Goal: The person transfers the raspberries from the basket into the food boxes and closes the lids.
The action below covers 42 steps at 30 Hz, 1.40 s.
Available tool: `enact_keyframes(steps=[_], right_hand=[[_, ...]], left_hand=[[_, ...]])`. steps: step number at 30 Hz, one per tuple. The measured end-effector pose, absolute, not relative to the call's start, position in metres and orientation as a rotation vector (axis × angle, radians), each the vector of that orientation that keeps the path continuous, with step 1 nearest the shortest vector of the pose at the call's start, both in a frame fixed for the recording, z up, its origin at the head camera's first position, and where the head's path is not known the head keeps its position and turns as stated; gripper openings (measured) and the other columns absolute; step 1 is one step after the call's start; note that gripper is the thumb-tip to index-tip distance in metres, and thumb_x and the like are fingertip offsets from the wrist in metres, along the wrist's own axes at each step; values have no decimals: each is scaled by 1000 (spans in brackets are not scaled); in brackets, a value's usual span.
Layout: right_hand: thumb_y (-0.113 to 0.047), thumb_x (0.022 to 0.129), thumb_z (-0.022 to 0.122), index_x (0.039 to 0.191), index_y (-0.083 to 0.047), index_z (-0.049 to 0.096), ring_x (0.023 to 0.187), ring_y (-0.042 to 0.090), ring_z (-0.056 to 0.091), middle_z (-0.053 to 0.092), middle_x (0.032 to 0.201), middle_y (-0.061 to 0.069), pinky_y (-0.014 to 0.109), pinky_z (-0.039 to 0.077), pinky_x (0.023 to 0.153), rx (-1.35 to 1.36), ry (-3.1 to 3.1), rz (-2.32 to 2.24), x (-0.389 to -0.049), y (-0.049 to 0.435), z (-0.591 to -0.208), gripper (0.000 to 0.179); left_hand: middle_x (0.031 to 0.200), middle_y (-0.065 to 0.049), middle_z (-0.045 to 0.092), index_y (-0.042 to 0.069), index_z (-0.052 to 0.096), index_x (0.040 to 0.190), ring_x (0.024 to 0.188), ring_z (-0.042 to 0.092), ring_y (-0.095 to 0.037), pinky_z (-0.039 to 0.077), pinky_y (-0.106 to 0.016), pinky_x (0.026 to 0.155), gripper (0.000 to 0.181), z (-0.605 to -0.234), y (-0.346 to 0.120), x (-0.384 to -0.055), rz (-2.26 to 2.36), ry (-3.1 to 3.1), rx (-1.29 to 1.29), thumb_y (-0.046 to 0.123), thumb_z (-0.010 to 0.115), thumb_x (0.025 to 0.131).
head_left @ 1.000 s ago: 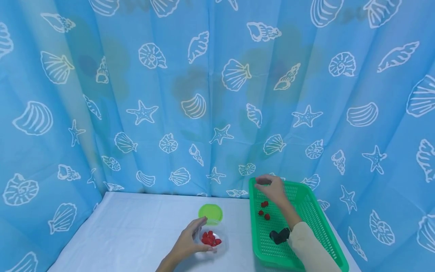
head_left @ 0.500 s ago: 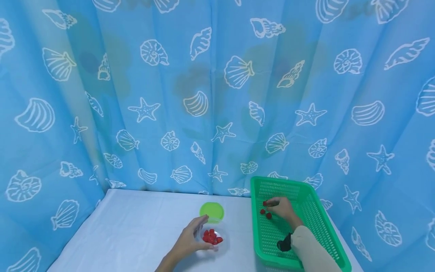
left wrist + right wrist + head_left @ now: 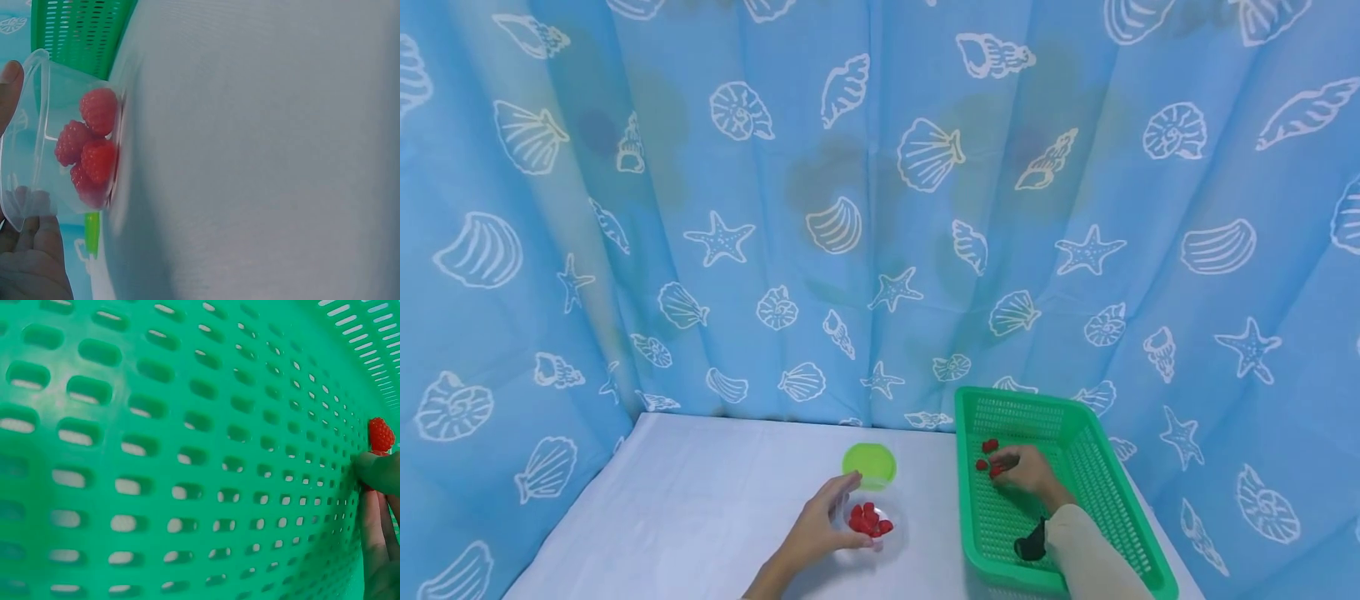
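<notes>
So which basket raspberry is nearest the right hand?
The basket's frontmost raspberry, partly covered by the right hand; other raspberries there lie farther left or back.

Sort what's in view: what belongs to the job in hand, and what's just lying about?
In the job, seemingly:
clear cup in the left hand
red berries inside it
green basket
loose berries there, right hand at them

Just there:
lime-green disc, unheld, perhaps the cup's lid
shell-print curtain
white tablecloth

1 wide view, 2 close

The head camera looks forward and down across table [image 3: 700, 508] and curtain [image 3: 782, 183]. The left-wrist view faces the clear tub [image 3: 62, 100] from close beside it; the right-wrist view looks, very near, inside the green basket [image 3: 1112, 492]. All 3 share that basket.
</notes>
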State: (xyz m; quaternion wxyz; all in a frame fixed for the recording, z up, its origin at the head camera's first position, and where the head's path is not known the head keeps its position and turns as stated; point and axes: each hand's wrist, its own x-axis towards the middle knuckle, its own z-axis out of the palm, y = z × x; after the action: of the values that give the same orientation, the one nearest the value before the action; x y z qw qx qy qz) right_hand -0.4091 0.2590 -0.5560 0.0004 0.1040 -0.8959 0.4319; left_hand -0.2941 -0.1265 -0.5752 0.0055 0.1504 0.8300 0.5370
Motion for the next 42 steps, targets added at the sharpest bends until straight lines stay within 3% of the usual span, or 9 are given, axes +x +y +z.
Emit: enact_keyframes(steps=[8,14,22,28,34,42], right_hand=[[3,73,80,97,-1,74,83,22,65,70,89,6,37,57,68,308,-2822,1285,-410,261,-555,25],[-3,80,77,99,0,69,87,26,65,69,95,11,36,56,67,227,-2752,1349,-412,262,-555,21],[-13,88,73,109,-1,70,93,28,67,70,102,12,40,58,74,263,-2660,1294,-418,260,-546,25],[-22,89,73,115,-7,70,99,25,66,71,106,7,39,57,79,375,-2592,1278,-424,245,-517,30],[-31,88,74,112,-12,73,99,23,66,72,102,1,41,56,81,488,-2524,1237,-421,222,-480,31],[-32,86,75,111,-17,73,98,22,67,73,101,-3,40,57,79,572,-2509,1281,-402,184,-446,29]], left_hand=[[144,-4,50,16,41,148,136,41,-24,36,-49,109,96,-573,-126,-294,1677,2609,471,42,88,68],[143,-4,50,16,41,148,136,42,-22,37,-48,109,96,-573,-126,-294,1673,2618,489,42,88,68],[143,-4,50,14,41,148,135,43,-23,37,-47,109,97,-574,-126,-296,1680,2610,507,41,88,68],[144,-4,49,15,41,148,136,42,-24,36,-48,109,97,-575,-127,-296,1679,2613,498,42,88,67],[144,-2,49,14,41,148,136,42,-24,38,-49,107,97,-574,-127,-296,1668,2621,486,44,88,68],[144,-5,49,14,40,148,136,42,-25,36,-49,108,98,-575,-127,-296,1669,2601,487,44,88,67]])
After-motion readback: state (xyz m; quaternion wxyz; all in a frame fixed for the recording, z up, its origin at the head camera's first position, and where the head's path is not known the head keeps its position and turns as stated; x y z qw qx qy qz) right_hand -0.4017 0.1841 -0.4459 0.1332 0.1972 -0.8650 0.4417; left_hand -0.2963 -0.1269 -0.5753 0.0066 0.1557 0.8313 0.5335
